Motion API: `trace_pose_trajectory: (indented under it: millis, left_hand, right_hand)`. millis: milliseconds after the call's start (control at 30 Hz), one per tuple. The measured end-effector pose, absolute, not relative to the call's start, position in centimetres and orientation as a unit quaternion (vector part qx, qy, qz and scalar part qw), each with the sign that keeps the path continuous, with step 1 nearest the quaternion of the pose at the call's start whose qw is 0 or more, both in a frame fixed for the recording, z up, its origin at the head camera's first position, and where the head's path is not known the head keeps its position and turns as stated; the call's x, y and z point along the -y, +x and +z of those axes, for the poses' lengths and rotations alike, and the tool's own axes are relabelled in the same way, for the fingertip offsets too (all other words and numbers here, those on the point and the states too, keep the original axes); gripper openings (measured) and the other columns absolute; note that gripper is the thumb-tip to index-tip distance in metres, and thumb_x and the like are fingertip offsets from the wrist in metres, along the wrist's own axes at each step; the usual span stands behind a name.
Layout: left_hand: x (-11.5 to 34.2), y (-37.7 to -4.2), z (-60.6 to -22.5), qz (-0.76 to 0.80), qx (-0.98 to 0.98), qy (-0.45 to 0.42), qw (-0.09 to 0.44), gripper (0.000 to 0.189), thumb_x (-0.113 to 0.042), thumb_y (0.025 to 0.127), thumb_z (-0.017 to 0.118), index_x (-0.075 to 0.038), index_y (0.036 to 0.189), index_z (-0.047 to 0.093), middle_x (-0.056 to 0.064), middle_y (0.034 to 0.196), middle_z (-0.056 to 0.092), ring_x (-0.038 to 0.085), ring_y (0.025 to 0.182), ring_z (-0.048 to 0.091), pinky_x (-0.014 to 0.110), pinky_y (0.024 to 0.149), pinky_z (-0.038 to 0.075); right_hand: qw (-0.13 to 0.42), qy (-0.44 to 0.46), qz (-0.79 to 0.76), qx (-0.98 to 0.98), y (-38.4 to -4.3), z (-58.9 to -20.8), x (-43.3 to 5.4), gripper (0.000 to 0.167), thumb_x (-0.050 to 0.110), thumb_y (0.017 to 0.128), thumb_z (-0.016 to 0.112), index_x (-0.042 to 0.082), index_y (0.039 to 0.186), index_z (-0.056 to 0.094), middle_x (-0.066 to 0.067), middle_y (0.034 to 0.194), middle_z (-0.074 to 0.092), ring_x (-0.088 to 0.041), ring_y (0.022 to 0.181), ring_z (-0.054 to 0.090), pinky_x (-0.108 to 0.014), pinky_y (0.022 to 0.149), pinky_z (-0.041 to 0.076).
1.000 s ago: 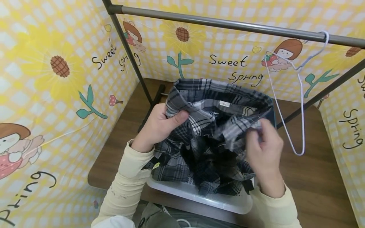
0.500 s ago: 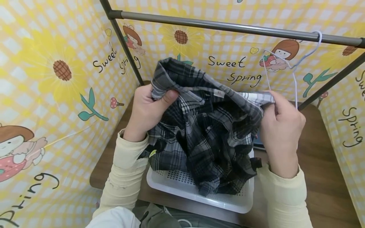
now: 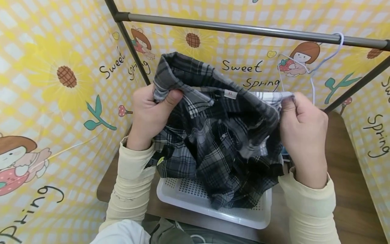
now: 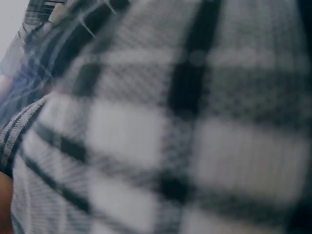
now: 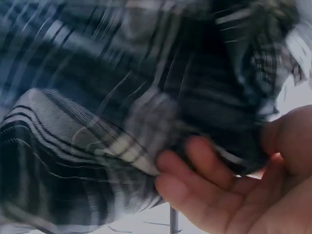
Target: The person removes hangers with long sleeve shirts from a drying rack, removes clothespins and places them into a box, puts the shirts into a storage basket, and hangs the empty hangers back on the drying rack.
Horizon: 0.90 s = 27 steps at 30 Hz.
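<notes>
A dark grey, black and white plaid shirt [image 3: 213, 145] is held up by its collar [image 3: 198, 69], and its lower part drapes over a white basket. My left hand [image 3: 150, 117] pinches the collar's left side, thumb on top. On the other side, my right hand [image 3: 304, 135] grips the collar's right end between thumb and curled fingers. A white label marked XL [image 3: 230, 94] shows inside the neck. In the left wrist view, blurred plaid cloth [image 4: 146, 131] fills most of the picture. The right wrist view shows curled fingers [image 5: 195, 180] against the cloth.
A white perforated basket [image 3: 213, 217] stands under the shirt on a brown wooden surface [image 3: 344, 203]. A grey metal rail [image 3: 228, 28] crosses above, with a white wire hanger [image 3: 312, 73] hooked at its right. Yellow patterned cloth [image 3: 70, 135] surrounds the space.
Both hands have risen and spread apart, lifting the collar higher and stretching it. The right hand has taken a firmer place at the collar's right end. More of the basket now shows.
</notes>
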<state>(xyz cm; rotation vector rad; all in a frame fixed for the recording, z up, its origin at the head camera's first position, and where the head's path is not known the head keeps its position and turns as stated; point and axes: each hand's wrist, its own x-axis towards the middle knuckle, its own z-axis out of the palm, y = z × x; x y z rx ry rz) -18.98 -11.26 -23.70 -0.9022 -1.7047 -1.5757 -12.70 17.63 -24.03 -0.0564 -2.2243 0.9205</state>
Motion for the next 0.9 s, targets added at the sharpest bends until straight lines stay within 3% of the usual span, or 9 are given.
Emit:
trace_pose_trajectory:
  millis: [133, 267, 367, 433, 500, 600, 733, 833, 900]
  left_hand:
    - [11.3, -19.0, -23.7, -0.594, 0.653, -0.34, 0.326, 0.068, -0.058, 0.089, 0.067, 0.005, 0.064, 0.056, -0.002, 0.057, 0.039, 0.01, 0.051, 0.035, 0.026, 0.051, 0.027]
    - [12.4, -18.9, -23.8, -0.56, 0.706, -0.343, 0.266, 0.064, -0.055, 0.091, 0.062, 0.007, 0.077, 0.061, 0.004, 0.063, 0.043, 0.013, 0.058, 0.04, 0.027, 0.056, 0.032]
    - [13.7, -18.7, -23.7, -0.526, 0.758, -0.351, 0.162, 0.037, -0.031, 0.099, 0.065, 0.006, 0.097, 0.067, 0.006, 0.083, 0.057, 0.015, 0.076, 0.051, 0.027, 0.07, 0.04]
    - [14.4, -18.6, -23.5, -0.508, 0.779, -0.353, 0.098, 0.014, -0.011, 0.1, 0.063, 0.003, 0.102, 0.067, 0.006, 0.099, 0.06, 0.017, 0.09, 0.051, 0.03, 0.08, 0.04]
    - [14.7, -18.5, -23.4, -0.481, 0.803, -0.343, 0.074, 0.012, 0.002, 0.097, 0.058, -0.001, 0.102, 0.069, 0.005, 0.105, 0.059, 0.018, 0.097, 0.05, 0.033, 0.084, 0.039]
    - [14.4, -18.1, -23.5, -0.384, 0.858, -0.316, 0.128, 0.019, 0.004, 0.096, 0.052, -0.003, 0.092, 0.069, 0.01, 0.105, 0.056, 0.026, 0.1, 0.047, 0.041, 0.087, 0.036]
    - [13.3, -17.1, -24.2, -0.268, 0.911, -0.219, 0.224, 0.022, 0.005, 0.093, 0.051, -0.003, 0.095, 0.071, 0.015, 0.107, 0.055, 0.037, 0.09, 0.053, 0.05, 0.078, 0.044]
    - [12.7, -16.6, -24.7, -0.283, 0.915, -0.175, 0.23, 0.02, -0.002, 0.1, 0.05, -0.007, 0.103, 0.069, 0.015, 0.112, 0.055, 0.038, 0.079, 0.057, 0.052, 0.067, 0.048]
    - [12.5, -16.6, -24.9, -0.324, 0.905, -0.179, 0.207, 0.019, -0.009, 0.105, 0.046, -0.008, 0.102, 0.065, 0.012, 0.124, 0.055, 0.036, 0.092, 0.062, 0.054, 0.07, 0.049]
  right_hand:
    - [0.373, 0.007, 0.366, 0.853, -12.7, -24.2, -17.7, 0.051, 0.017, 0.104, 0.055, 0.003, 0.057, 0.038, -0.004, 0.063, 0.041, -0.013, 0.059, 0.031, -0.026, 0.057, 0.021]
    - [0.276, 0.107, 0.552, 0.779, -12.3, -24.2, -18.1, 0.036, 0.009, 0.102, 0.054, 0.0, 0.069, 0.064, 0.001, 0.073, 0.059, -0.01, 0.067, 0.048, -0.022, 0.061, 0.036]
    - [0.184, 0.164, 0.688, 0.682, -12.0, -24.4, -18.8, 0.024, 0.007, 0.103, 0.053, -0.003, 0.093, 0.073, -0.004, 0.082, 0.068, -0.012, 0.072, 0.06, -0.021, 0.064, 0.048]
    - [0.15, 0.179, 0.737, 0.634, -12.0, -24.6, -19.3, 0.023, 0.006, 0.104, 0.052, -0.004, 0.097, 0.072, -0.007, 0.085, 0.069, -0.012, 0.073, 0.063, -0.022, 0.065, 0.051]
    - [0.137, 0.182, 0.765, 0.602, -12.1, -24.9, -19.7, 0.023, 0.001, 0.103, 0.049, -0.004, 0.097, 0.071, -0.007, 0.085, 0.068, -0.012, 0.074, 0.063, -0.023, 0.066, 0.052]
    - [0.14, 0.146, 0.78, 0.592, -12.2, -25.1, -19.8, 0.025, -0.005, 0.099, 0.044, -0.002, 0.088, 0.067, -0.006, 0.082, 0.062, -0.013, 0.072, 0.056, -0.024, 0.064, 0.049]
    - [0.188, 0.065, 0.741, 0.642, -12.0, -25.0, -18.9, 0.024, -0.001, 0.099, 0.046, -0.002, 0.078, 0.057, -0.009, 0.084, 0.054, -0.02, 0.076, 0.049, -0.025, 0.065, 0.044]
    - [0.22, 0.023, 0.708, 0.67, -11.6, -24.8, -18.2, 0.024, 0.003, 0.1, 0.048, -0.003, 0.077, 0.055, -0.012, 0.086, 0.056, -0.023, 0.079, 0.05, -0.027, 0.068, 0.044]
    - [0.233, 0.012, 0.708, 0.667, -11.4, -24.7, -18.0, 0.025, 0.003, 0.099, 0.048, -0.003, 0.076, 0.055, -0.011, 0.082, 0.055, -0.022, 0.077, 0.049, -0.026, 0.065, 0.043]
